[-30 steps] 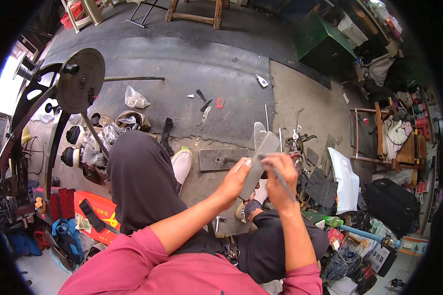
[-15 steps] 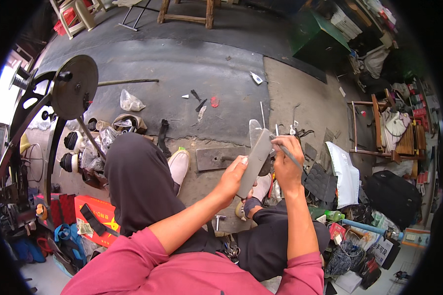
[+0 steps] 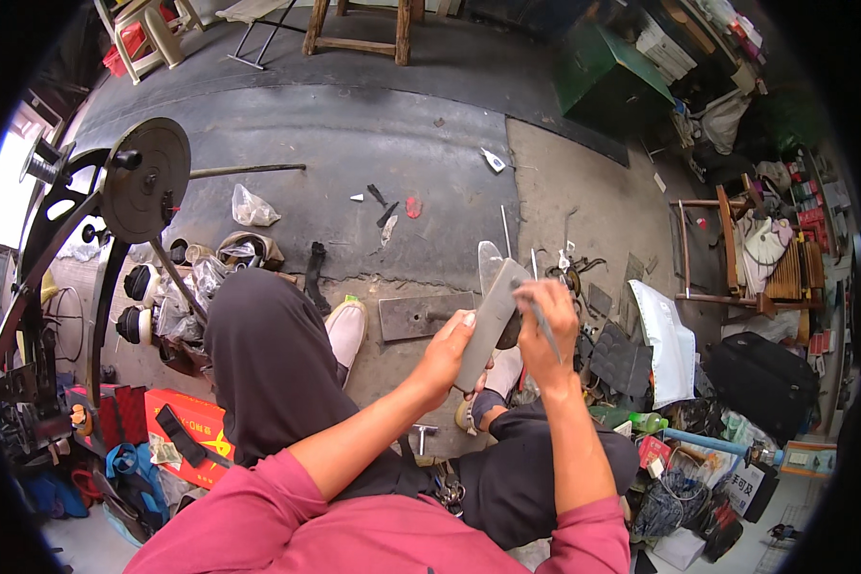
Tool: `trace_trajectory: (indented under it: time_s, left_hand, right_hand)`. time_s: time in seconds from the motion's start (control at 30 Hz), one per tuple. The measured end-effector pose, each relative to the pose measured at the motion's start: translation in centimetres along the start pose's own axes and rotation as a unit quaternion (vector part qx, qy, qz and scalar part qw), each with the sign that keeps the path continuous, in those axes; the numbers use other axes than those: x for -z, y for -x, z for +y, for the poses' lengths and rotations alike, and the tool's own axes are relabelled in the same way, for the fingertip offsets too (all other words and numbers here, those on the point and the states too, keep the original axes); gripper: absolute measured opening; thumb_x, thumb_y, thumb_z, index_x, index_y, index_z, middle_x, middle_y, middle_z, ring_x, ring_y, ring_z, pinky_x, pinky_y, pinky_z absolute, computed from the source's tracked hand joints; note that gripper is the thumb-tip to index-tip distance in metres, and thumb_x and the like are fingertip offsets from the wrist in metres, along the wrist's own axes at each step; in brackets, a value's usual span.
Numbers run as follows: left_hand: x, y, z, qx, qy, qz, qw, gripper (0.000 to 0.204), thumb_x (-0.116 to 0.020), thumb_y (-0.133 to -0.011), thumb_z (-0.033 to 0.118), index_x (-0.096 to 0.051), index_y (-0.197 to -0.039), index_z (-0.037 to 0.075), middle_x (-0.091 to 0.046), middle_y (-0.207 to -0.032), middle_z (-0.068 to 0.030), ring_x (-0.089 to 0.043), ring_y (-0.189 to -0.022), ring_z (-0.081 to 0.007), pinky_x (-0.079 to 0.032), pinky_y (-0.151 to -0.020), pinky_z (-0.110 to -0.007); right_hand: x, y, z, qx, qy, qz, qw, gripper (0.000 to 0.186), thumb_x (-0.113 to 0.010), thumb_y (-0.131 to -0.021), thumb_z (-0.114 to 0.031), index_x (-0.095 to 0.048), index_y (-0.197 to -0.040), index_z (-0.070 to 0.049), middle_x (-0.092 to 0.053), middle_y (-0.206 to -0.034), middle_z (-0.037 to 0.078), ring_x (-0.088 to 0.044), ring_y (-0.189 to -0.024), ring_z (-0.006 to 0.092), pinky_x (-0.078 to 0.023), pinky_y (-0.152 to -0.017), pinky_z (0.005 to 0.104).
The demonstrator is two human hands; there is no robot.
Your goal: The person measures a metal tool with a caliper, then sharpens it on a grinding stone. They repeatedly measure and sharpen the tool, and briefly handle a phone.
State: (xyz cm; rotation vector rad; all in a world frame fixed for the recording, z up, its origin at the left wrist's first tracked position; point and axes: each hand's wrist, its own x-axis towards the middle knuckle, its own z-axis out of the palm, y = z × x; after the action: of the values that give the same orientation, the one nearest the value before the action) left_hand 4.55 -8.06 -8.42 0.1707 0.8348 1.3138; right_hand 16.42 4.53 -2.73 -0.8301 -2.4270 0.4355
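My left hand (image 3: pixel 444 356) is closed around the lower part of a flat grey slab (image 3: pixel 489 325), thumb along its edge. The slab looks like a whetstone and is tilted above my lap. My right hand (image 3: pixel 551 330) pinches a narrow metal blade (image 3: pixel 549 333) and touches the slab's upper end. The blade's tip is blurred, so its exact contact with the slab is unclear. Just beyond the slab rises the rounded grey end of a metal shoe last (image 3: pixel 490 258), partly hidden. A dark flat block (image 3: pixel 413 316) lies on the floor beside my left hand.
A black hand-cranked machine (image 3: pixel 145 180) with a large wheel stands at left. To the right are a white bag (image 3: pixel 662 340), a black bag (image 3: pixel 761 375) and a wooden chair (image 3: pixel 735 239). A small hammer (image 3: pixel 425 435) lies below my hands. A green cabinet (image 3: pixel 610 78) stands far right.
My right hand has shifted slightly left and down along the slab, and the blade now points more steeply toward me. My left hand keeps its hold on the slab.
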Motion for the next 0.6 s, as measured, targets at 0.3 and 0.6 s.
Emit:
trace_trajectory:
  time_s: [0.3, 0.6]
  left_hand:
    - [-0.6, 0.1, 0.0, 0.006, 0.009, 0.021, 1.000, 0.035, -0.035, -0.114, 0.044, -0.047, -0.129, 0.014, -0.062, -0.084, -0.0109, -0.061, -0.050, -0.0186, -0.044, -0.038, -0.031]
    - [0.1, 0.1, -0.4, 0.002, 0.007, 0.010, 1.000, 0.044, -0.037, -0.113, 0.047, -0.046, -0.142, 0.016, -0.063, -0.091, -0.0128, -0.062, -0.055, -0.0200, -0.045, -0.041, -0.033]
  right_hand:
    - [-0.1, 0.1, 0.6, -0.081, -0.022, 0.021, 0.996, 0.014, -0.065, -0.088, 0.004, -0.067, -0.099, -0.003, -0.069, -0.103, 0.014, -0.065, -0.099, 0.0363, -0.052, -0.086, 0.0438]
    - [-0.2, 0.7, 0.6, 0.012, 0.012, -0.020, 1.000, 0.016, -0.068, -0.085, 0.006, -0.069, -0.097, -0.004, -0.069, -0.103, 0.013, -0.066, -0.098, 0.0351, -0.053, -0.085, 0.0435]
